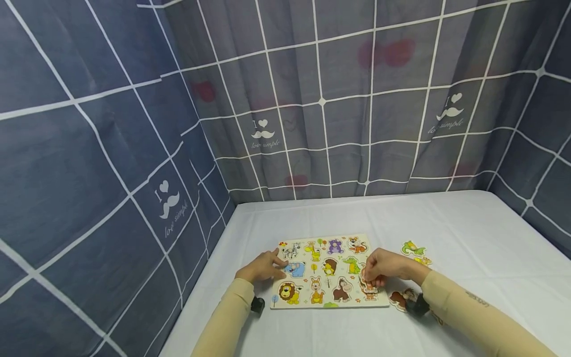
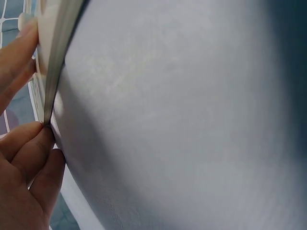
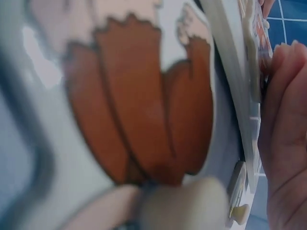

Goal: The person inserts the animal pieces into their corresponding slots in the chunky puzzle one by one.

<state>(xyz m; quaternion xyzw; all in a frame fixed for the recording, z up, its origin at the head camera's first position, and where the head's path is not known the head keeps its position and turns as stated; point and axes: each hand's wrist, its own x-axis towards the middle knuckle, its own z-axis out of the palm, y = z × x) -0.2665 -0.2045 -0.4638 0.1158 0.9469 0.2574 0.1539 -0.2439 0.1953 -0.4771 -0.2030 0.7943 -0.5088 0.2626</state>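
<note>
While the left hand (image 1: 263, 267) rests at the left edge of the puzzle board (image 1: 303, 303), its fingers lightly bent against the rim and face and wrapped round nothing, the right hand (image 1: 388, 265) is busy at the opposite side, thumb and fingers pinching an animal piece (image 3: 253, 52). From where I stand the board lies flat on the white-covered bench (image 1: 285, 218), and the pinched piece sits just over its right-hand part, raised off the face as the right wrist view has it.

I'd take the step in hand to be fitting or freeing that one piece; which of the two, I can't tell. Fitting would call for matching its outline to the recess and pressing level; freeing, for a straight lift while the left hand steadies the board.

The board is cream and thin, with bright animals in rows: a lion (image 1: 289, 292), a giraffe (image 1: 313, 251), a purple bear (image 1: 335, 246) among them. The pinched piece has a thick pale edge and a reddish-brown picture, mostly hidden by the fingers. Just right of the board lies a brown piece (image 3: 139, 105); farther back, a green piece (image 1: 413, 248) rests beside a yellow one.
</note>
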